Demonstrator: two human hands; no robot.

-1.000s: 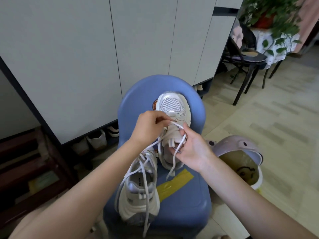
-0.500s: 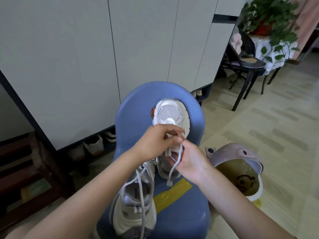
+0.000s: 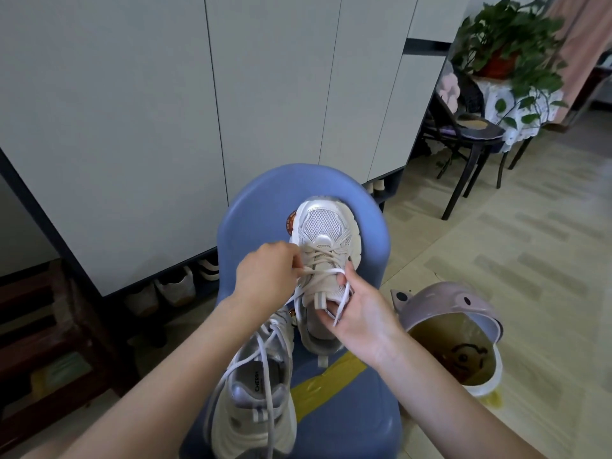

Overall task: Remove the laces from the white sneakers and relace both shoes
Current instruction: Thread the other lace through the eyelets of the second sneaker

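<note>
Two white sneakers lie on a blue chair (image 3: 371, 240). The far sneaker (image 3: 323, 226) points its toe at the chair back and has lace through its lower eyelets. My left hand (image 3: 268, 276) pinches a white lace (image 3: 323, 272) that runs across the tongue. My right hand (image 3: 357, 313) grips the tongue and the lace's other end, which hangs over my fingers. The near sneaker (image 3: 255, 412) lies heel toward me, with loose lace draped over its opening.
A pink bin (image 3: 463, 326) with an open lid stands on the floor right of the chair. White cabinet doors (image 3: 165, 111) rise behind, with shoes (image 3: 178, 286) stored underneath. A black chair (image 3: 463, 140) and a potted plant (image 3: 506, 44) stand at back right.
My hands have drawn apart a little, and the lace now lies stretched across the tongue between them. The view has tilted up slightly.
</note>
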